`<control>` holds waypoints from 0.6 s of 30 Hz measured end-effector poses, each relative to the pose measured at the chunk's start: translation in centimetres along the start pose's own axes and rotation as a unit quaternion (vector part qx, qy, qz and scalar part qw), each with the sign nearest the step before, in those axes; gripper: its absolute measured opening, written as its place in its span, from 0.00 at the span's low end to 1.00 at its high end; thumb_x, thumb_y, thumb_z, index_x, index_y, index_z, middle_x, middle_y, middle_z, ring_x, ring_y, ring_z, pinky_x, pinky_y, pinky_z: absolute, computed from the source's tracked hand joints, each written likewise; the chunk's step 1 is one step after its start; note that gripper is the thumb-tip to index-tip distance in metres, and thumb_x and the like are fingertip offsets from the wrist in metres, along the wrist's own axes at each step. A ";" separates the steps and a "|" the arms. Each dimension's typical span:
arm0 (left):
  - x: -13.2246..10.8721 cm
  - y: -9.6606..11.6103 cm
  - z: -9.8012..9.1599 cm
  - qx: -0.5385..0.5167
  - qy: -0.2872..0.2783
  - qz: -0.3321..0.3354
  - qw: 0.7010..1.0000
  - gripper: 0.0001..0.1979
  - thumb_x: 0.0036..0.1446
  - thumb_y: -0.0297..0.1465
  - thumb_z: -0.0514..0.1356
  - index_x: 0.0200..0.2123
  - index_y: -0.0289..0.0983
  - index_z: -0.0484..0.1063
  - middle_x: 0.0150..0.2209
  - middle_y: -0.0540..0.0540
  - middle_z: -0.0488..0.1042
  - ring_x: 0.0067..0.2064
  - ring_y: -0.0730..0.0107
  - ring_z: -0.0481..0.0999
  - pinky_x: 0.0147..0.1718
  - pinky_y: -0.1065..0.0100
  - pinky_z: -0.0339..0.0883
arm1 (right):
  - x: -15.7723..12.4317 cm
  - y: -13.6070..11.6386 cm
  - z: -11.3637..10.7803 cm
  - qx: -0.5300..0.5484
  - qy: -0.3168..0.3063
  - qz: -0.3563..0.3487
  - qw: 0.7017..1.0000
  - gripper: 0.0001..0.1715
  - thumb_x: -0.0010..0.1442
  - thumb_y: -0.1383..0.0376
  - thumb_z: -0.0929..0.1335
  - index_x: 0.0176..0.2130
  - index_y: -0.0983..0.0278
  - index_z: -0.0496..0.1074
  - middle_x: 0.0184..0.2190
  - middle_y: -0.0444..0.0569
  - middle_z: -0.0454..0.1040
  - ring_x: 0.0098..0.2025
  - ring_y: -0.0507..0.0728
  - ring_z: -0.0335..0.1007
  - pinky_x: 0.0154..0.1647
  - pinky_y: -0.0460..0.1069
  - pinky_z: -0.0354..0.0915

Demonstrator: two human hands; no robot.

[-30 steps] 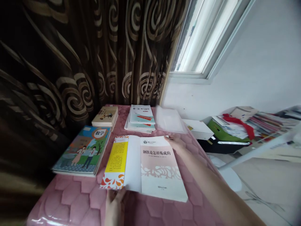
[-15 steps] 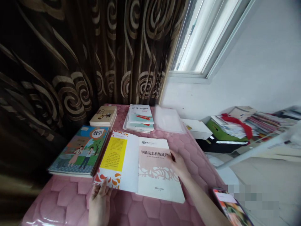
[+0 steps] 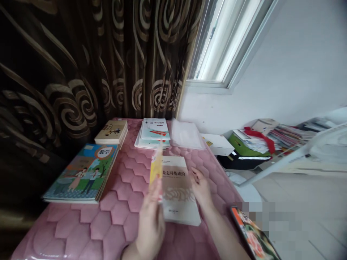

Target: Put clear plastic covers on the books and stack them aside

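A book with Chinese lettering on its title page lies on the pink table in front of me. Its front cover, yellow with a patterned edge, stands nearly upright and is blurred. My left hand grips that cover by its lower part, fingers pressed to it. Along the book's right edge rests my right hand, its thumb and fingers bent around the edge of the pages. Left of the book is a stack of math textbooks with a colourful cover.
Behind the textbooks sits a pile of tan books. Calligraphy workbooks and clear plastic sleeves lie at the back. A phone is at the right edge. Boxes with papers stand beyond, near a white frame.
My left hand has swung the cover up from lying flat on the left toward the title page. My right hand stays at the book's right edge. The view has shifted slightly.
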State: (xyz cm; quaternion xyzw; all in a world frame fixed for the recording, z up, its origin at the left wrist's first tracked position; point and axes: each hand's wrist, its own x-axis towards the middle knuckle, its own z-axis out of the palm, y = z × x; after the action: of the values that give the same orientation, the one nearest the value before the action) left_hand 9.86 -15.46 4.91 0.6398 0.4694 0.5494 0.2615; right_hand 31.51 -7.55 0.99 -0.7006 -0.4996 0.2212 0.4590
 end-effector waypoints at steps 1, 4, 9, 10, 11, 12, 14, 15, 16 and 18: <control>-0.1 0.0 1.3 0.037 -0.072 0.047 0.996 0.28 0.61 0.24 0.50 0.63 0.45 0.63 0.64 0.43 0.64 0.65 0.58 0.61 0.64 0.54 0.55 | 0.0 -0.6 -0.5 0.048 0.003 0.013 0.999 0.33 0.60 0.47 0.61 0.54 0.66 0.70 0.54 0.57 0.73 0.57 0.65 0.67 0.58 0.57 0.62; -0.8 -0.7 4.8 0.153 -0.208 0.134 0.957 0.33 0.58 0.18 0.49 0.65 0.47 0.58 0.65 0.41 0.60 0.66 0.55 0.60 0.63 0.49 0.57 | 0.1 -2.5 -1.9 0.208 -0.041 0.086 0.973 0.35 0.60 0.45 0.60 0.55 0.65 0.69 0.51 0.57 0.76 0.52 0.65 0.73 0.51 0.56 0.69; -2.4 -1.7 7.7 0.237 -0.280 0.183 0.912 0.30 0.61 0.23 0.54 0.65 0.44 0.57 0.65 0.38 0.60 0.66 0.51 0.59 0.61 0.46 0.59 | 0.3 -2.8 -2.4 0.214 -0.102 0.131 0.962 0.36 0.55 0.53 0.67 0.61 0.60 0.64 0.48 0.53 0.78 0.47 0.65 0.76 0.44 0.57 0.73; -2.6 -1.6 7.7 0.233 -0.290 0.187 0.909 0.30 0.61 0.27 0.56 0.65 0.43 0.57 0.65 0.37 0.59 0.66 0.50 0.58 0.61 0.45 0.58 | 0.2 -2.5 -2.2 0.183 -0.104 0.119 0.970 0.37 0.54 0.55 0.67 0.61 0.60 0.64 0.48 0.52 0.78 0.47 0.64 0.76 0.45 0.56 0.73; -2.6 -1.4 7.5 0.223 -0.298 0.189 0.909 0.30 0.60 0.30 0.58 0.65 0.43 0.57 0.66 0.37 0.58 0.66 0.49 0.58 0.61 0.45 0.57 | 0.1 -2.0 -2.1 0.151 -0.106 0.103 0.977 0.36 0.54 0.57 0.66 0.61 0.61 0.64 0.47 0.51 0.78 0.47 0.63 0.76 0.46 0.56 0.72; -2.4 -1.3 7.1 0.210 -0.302 0.185 0.911 0.30 0.60 0.33 0.59 0.65 0.42 0.58 0.66 0.38 0.57 0.66 0.49 0.57 0.62 0.44 0.56 | 0.0 -1.6 -2.0 0.121 -0.107 0.085 0.983 0.35 0.54 0.57 0.65 0.60 0.61 0.65 0.47 0.50 0.78 0.47 0.62 0.76 0.47 0.55 0.72; -1.3 -1.5 5.8 0.190 -0.273 0.141 0.932 0.26 0.60 0.35 0.57 0.62 0.43 0.63 0.65 0.39 0.60 0.65 0.50 0.60 0.62 0.44 0.54 | -0.2 -0.9 -1.9 0.076 -0.105 0.045 0.990 0.31 0.56 0.58 0.63 0.59 0.60 0.67 0.49 0.49 0.77 0.49 0.61 0.75 0.49 0.54 0.71; -0.5 -1.9 5.0 0.185 -0.239 0.100 0.948 0.22 0.62 0.34 0.55 0.60 0.43 0.66 0.64 0.39 0.63 0.64 0.50 0.62 0.62 0.44 0.54 | -0.3 -0.7 -1.8 0.059 -0.104 0.029 0.992 0.30 0.57 0.58 0.62 0.58 0.60 0.68 0.51 0.49 0.76 0.50 0.60 0.74 0.49 0.54 0.70; 0.6 -2.5 4.2 0.180 -0.189 0.043 0.964 0.20 0.62 0.32 0.53 0.57 0.41 0.69 0.61 0.38 0.67 0.63 0.50 0.64 0.61 0.45 0.55 | -0.3 -0.6 -1.8 0.044 -0.102 0.020 0.994 0.29 0.58 0.58 0.62 0.58 0.59 0.68 0.52 0.49 0.75 0.51 0.60 0.74 0.50 0.54 0.69; 3.2 -4.4 2.7 0.148 -0.092 -0.085 0.981 0.18 0.60 0.31 0.54 0.52 0.36 0.72 0.55 0.32 0.70 0.61 0.46 0.65 0.59 0.45 0.56 | -0.4 -0.6 -1.7 0.017 -0.107 0.017 0.994 0.28 0.59 0.58 0.61 0.58 0.59 0.68 0.52 0.50 0.75 0.49 0.60 0.74 0.48 0.53 0.70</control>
State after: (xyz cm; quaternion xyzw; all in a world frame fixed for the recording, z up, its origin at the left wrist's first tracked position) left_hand 10.92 -10.25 1.88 0.6769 0.5723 0.3886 0.2516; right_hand 32.38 -8.63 2.26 -0.6731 -0.5303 0.3111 0.4111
